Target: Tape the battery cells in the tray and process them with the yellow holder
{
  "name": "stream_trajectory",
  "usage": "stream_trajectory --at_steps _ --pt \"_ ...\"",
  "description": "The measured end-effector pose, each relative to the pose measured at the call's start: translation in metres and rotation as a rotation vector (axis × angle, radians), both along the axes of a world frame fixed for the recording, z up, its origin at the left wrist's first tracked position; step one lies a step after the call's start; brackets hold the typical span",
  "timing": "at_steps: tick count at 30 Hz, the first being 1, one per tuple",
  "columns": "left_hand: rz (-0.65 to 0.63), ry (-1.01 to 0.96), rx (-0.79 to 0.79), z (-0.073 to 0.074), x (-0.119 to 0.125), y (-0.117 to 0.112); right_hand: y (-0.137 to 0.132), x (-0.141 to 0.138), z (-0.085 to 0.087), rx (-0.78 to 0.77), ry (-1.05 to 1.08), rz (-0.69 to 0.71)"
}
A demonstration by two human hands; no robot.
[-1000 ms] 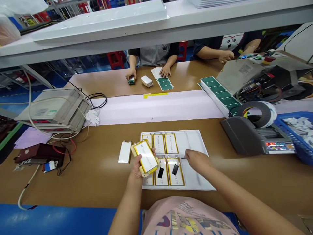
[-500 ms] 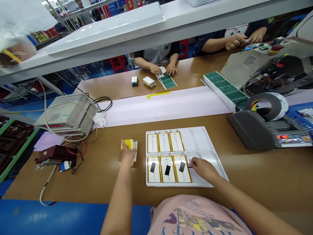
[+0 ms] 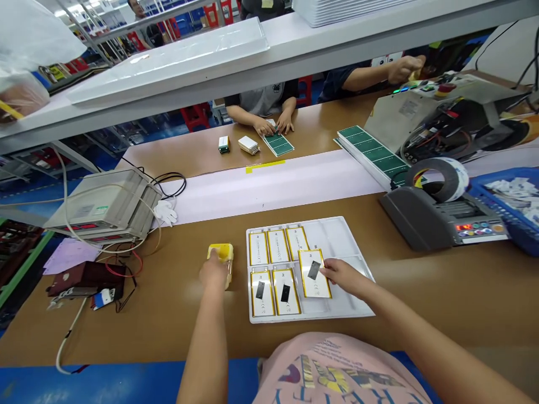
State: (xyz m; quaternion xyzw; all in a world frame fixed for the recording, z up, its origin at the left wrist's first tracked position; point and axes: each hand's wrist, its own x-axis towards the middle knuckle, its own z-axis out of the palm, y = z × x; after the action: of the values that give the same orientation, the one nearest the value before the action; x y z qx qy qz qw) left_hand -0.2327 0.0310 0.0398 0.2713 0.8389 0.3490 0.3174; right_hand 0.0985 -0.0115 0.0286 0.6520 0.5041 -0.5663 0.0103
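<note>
Pinched by its right edge in my right hand [image 3: 340,275] is a flat white pouch battery cell [image 3: 310,283] with yellow edges and a black tape piece, raised and slightly tilted above the white tray [image 3: 351,231]. Two similar cells with black pieces, such as one battery cell [image 3: 261,306], lie in the tray's front row. Three cells without black pieces, including one plain cell [image 3: 278,245], fill the back row's left pockets. Left of the tray, my left hand [image 3: 214,272] grips a yellow block [image 3: 226,252], its fingers over the top and left side; its underside is partly hidden.
A tape dispenser [image 3: 442,219] with a tape roll stands right, beside a blue basket [image 3: 516,210]. Grey instruments [image 3: 105,202] with cables and a dark red box [image 3: 84,279] are left. A shelf [image 3: 189,84] crosses overhead; across the table, co-workers' hands [image 3: 273,124] handle green-patterned sheets.
My right hand has lifted the third front-row battery cell out of its pocket, up and slightly away from me. My left hand stays at the yellow block. The camera view has shifted.
</note>
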Motion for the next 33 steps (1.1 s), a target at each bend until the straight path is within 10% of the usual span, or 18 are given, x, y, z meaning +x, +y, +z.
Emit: stream_trajectory --at_steps 3,7,10,20,33 --pt "-0.087 -0.198 0.083 0.007 0.010 -0.007 0.015 -0.009 0.024 0.065 0.079 -0.013" --pt "-0.258 -1.251 0.029 -0.011 0.057 -0.024 0.030 -0.044 0.033 0.141 0.144 0.023" --pt "-0.300 -1.630 0.115 -0.029 0.093 -0.034 0.034 -0.068 0.032 0.207 0.069 0.068" --pt "-0.205 -1.741 0.183 -0.048 0.080 -0.038 0.070 -0.028 0.010 0.266 -0.612 0.209" --pt "-0.048 -1.650 0.269 -0.047 0.067 -0.037 0.094 -0.022 -0.031 0.198 -0.457 0.201"
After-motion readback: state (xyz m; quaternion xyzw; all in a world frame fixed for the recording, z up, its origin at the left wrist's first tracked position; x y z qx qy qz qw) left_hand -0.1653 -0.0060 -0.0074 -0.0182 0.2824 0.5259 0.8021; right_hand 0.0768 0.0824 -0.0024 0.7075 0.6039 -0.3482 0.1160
